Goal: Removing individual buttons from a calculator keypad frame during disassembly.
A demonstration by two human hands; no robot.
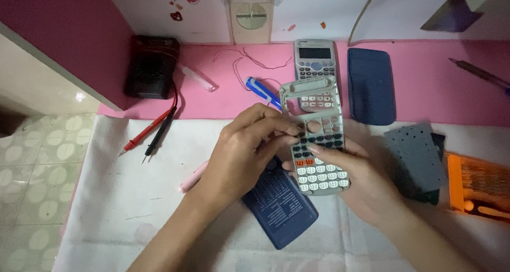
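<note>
My right hand (366, 184) holds a grey calculator front shell (317, 136) from underneath, tilted up, with white, orange and dark keys in its lower half and an open display window at the top. My left hand (244, 152) rests on its left edge, fingertips pressing on the dark keys in the middle. Under both hands lies a dark blue calculator back cover (280, 205) on the white cloth (117, 197).
A whole grey calculator (315, 59) and a dark blue slide cover (371, 86) lie on the pink desk behind. A black multimeter (151, 66) with red and black probes (151, 131) sits left. A blue pen (261, 90), grey perforated pad (415, 155) and orange tool case (478, 189) surround.
</note>
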